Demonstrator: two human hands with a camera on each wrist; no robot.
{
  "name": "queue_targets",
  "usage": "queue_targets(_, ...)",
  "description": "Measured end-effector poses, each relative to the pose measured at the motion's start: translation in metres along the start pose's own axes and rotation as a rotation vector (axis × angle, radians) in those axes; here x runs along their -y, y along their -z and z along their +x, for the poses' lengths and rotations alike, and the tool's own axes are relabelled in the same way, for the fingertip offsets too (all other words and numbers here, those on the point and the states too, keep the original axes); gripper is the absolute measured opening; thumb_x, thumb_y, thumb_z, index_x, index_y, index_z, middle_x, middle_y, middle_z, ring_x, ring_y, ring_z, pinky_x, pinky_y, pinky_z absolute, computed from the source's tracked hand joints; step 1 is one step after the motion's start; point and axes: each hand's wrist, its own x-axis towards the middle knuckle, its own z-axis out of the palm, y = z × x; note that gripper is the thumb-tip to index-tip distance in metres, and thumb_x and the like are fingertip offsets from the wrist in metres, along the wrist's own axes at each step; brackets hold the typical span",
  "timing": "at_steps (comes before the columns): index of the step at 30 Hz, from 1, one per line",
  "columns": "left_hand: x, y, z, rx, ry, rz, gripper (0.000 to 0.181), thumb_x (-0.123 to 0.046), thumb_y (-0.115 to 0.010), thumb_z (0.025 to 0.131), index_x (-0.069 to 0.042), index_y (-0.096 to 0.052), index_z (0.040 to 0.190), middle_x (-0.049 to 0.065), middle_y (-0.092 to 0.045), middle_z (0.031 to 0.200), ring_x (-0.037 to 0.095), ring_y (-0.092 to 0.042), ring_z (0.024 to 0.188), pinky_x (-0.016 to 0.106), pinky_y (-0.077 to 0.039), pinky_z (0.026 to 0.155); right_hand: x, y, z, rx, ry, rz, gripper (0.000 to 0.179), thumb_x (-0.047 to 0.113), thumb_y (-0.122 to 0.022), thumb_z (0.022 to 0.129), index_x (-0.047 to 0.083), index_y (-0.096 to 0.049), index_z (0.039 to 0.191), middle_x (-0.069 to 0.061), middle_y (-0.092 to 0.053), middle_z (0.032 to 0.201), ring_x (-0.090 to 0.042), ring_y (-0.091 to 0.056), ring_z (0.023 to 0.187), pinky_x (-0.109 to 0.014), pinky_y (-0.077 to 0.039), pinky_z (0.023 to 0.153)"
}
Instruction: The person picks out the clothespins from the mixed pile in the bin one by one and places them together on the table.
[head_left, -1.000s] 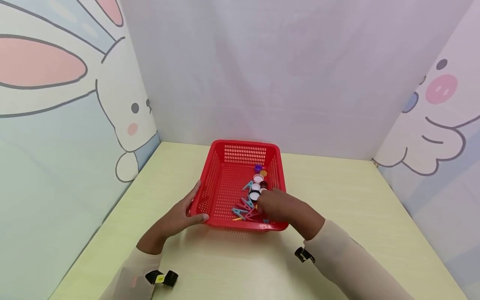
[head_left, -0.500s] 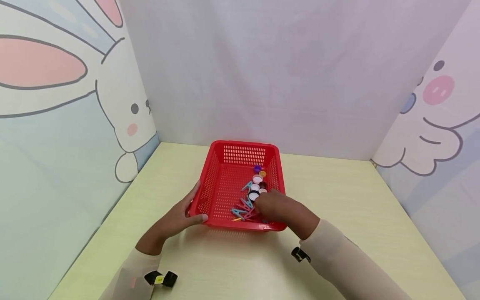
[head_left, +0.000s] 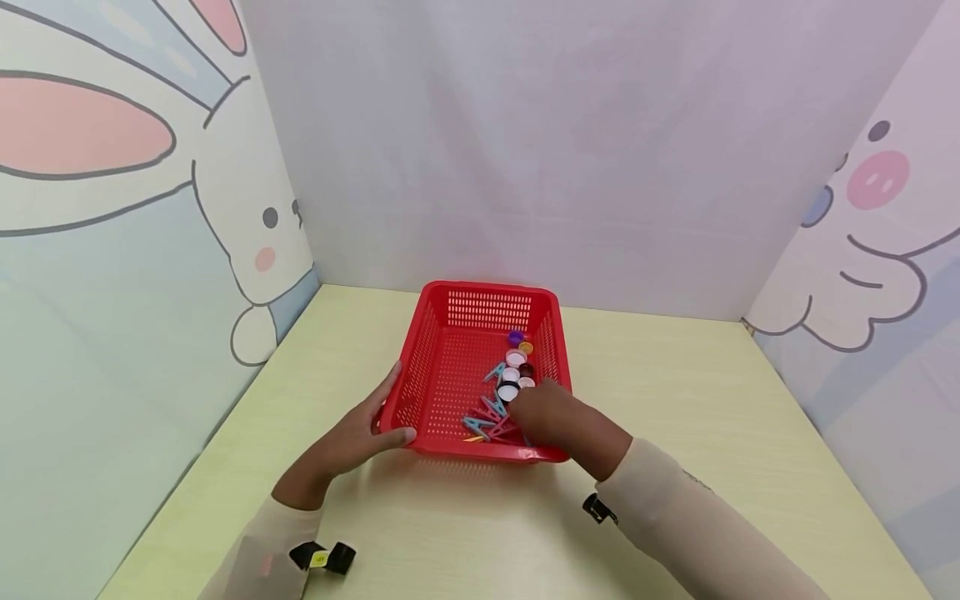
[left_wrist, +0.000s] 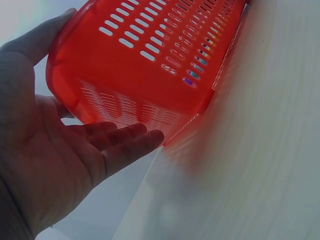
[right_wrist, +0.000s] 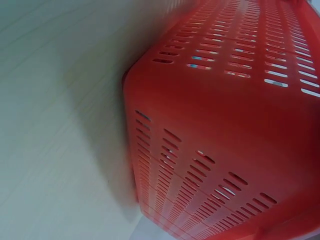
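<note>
A red perforated plastic basket (head_left: 487,452) stands on the table. My left hand (head_left: 352,437) holds its front left corner in the head view, thumb over the front rim and fingers along the left side. In the left wrist view, the fingers of that hand (left_wrist: 55,155) lie against the outer wall. My right hand (head_left: 551,417) reaches down inside the front right part of the basket; its fingertips are hidden. Beside it lie a black-rimmed white bottle cap (head_left: 508,392), a blue clothespin (head_left: 477,427) and a pink clothespin (head_left: 501,428). The right wrist view shows only the basket's outer walls (right_wrist: 225,120).
Behind the right hand, several caps run along the basket's right side, among them a purple one (head_left: 516,337) and a yellow one (head_left: 526,347). A yellow piece (head_left: 474,438) lies by the front wall. A grey backdrop (head_left: 525,167) rises behind the pale table (head_left: 660,375).
The right hand and forearm have shifted slightly left inside the basket, uncovering a little more of a white cap. The left hand has stayed on the corner.
</note>
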Motion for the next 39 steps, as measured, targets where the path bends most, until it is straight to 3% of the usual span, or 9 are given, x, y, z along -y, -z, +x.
queue_targets(10,0.003,0.001,0.001,0.010,-0.011,-0.011,0.120,-0.031,-0.087,0.093,-0.025,-0.002,0.178,0.026,-0.035,0.168,0.047,-0.051,0.143,0.036,-0.068,0.093,-0.002,0.006,-0.006,0.006,-0.012,0.141,0.053,0.023,-0.104,0.070,0.016,-0.078,0.116,-0.003,-0.074,0.098,-0.021,-0.069,0.086,-0.042,-0.070,0.073)
queue_targets(21,0.001,0.001,0.001,0.011,0.001,-0.012,0.122,-0.030,-0.088,0.092,-0.024,-0.002,0.178,0.026,-0.036,0.167,0.047,-0.051,0.143,0.036,-0.068,0.093,-0.003,0.005,-0.005,-0.042,0.034,0.080,0.054,0.024,-0.105,0.069,0.016,-0.080,0.117,-0.003,-0.075,0.101,-0.021,-0.068,0.087,-0.043,-0.070,0.076)
queue_targets(26,0.000,0.001,0.002,0.012,0.002,-0.009,0.122,-0.031,-0.088,0.092,-0.024,-0.002,0.178,0.025,-0.036,0.167,0.047,-0.050,0.144,0.036,-0.068,0.093,-0.004,0.006,-0.004,-0.057,0.021,0.148,0.057,0.025,-0.105,0.068,0.019,-0.078,0.118,-0.002,-0.074,0.101,-0.021,-0.070,0.092,-0.044,-0.071,0.077)
queue_targets(29,0.000,0.002,0.001,0.014,0.003,-0.009,0.122,-0.031,-0.087,0.092,-0.024,-0.002,0.178,0.026,-0.036,0.167,0.047,-0.051,0.144,0.036,-0.068,0.093,-0.004,0.008,-0.005,-0.089,0.037,0.114,0.057,0.025,-0.104,0.070,0.016,-0.079,0.121,-0.004,-0.077,0.108,-0.023,-0.073,0.101,-0.047,-0.070,0.084)
queue_targets(33,0.001,0.002,0.002,0.015,-0.001,-0.010,0.121,-0.031,-0.087,0.092,-0.024,-0.001,0.178,0.026,-0.035,0.167,0.047,-0.051,0.143,0.036,-0.068,0.093,-0.004,0.010,-0.008,-0.137,0.089,0.010,0.066,0.024,-0.104,0.071,0.013,-0.077,0.130,-0.009,-0.072,0.133,-0.028,-0.072,0.120,-0.049,-0.068,0.092)
queue_targets(36,0.002,0.003,0.002,0.013,-0.004,-0.010,0.121,-0.031,-0.087,0.092,-0.024,-0.002,0.178,0.026,-0.035,0.167,0.047,-0.051,0.143,0.036,-0.068,0.093,-0.005,0.011,-0.011,-0.161,0.105,0.030,0.078,0.022,-0.105,0.070,0.015,-0.071,0.140,-0.011,-0.062,0.149,-0.031,-0.068,0.130,-0.051,-0.069,0.091)
queue_targets(39,0.002,0.003,0.002,0.013,-0.002,-0.009,0.122,-0.032,-0.087,0.092,-0.024,-0.002,0.178,0.026,-0.035,0.167,0.047,-0.051,0.143,0.035,-0.068,0.093,-0.008,0.011,-0.014,-0.187,0.101,0.071,0.084,0.021,-0.105,0.069,0.016,-0.066,0.143,-0.010,-0.060,0.148,-0.031,-0.068,0.130,-0.050,-0.069,0.090)
